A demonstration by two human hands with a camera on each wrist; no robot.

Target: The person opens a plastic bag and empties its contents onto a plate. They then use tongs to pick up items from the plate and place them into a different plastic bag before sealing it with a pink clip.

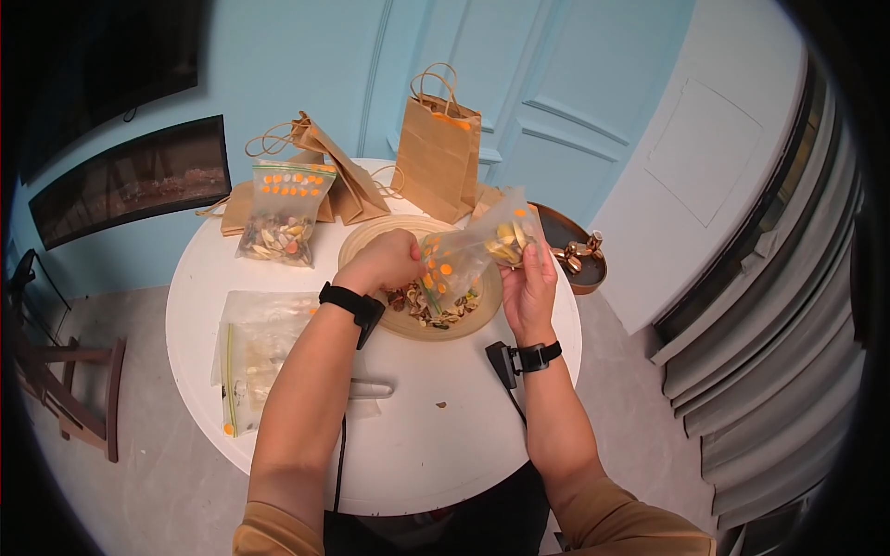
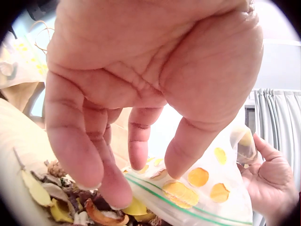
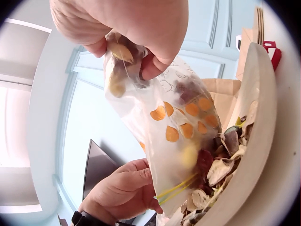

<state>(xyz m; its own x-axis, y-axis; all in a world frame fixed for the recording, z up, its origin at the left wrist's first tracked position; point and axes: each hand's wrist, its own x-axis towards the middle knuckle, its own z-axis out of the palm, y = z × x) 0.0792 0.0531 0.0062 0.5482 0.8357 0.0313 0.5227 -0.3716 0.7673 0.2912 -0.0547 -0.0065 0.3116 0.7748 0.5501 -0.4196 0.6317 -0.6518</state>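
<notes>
A clear zip bag with orange dots (image 1: 446, 270) slants mouth-down over a round wooden plate (image 1: 357, 243). My right hand (image 1: 532, 287) grips its raised bottom end, where yellowish dried slices (image 1: 508, 243) are bunched. At the low end, my left hand (image 1: 387, 261) holds the side of the bag near its green-striped mouth, thumb (image 2: 181, 153) against the plastic. The left wrist view shows two fingertips just above dried pieces (image 2: 101, 214). The bag mouth (image 3: 178, 188) rests among mixed dried pieces (image 3: 221, 169) on the plate, in the right wrist view.
A filled dotted zip bag (image 1: 278, 232) stands at the back left. Brown paper bags (image 1: 439, 157) stand behind the plate. Flat zip bags (image 1: 250, 371) lie at the left, beside a clear handle-like object (image 1: 371, 390). A dark tray (image 1: 559, 232) with copper-coloured items is at the right.
</notes>
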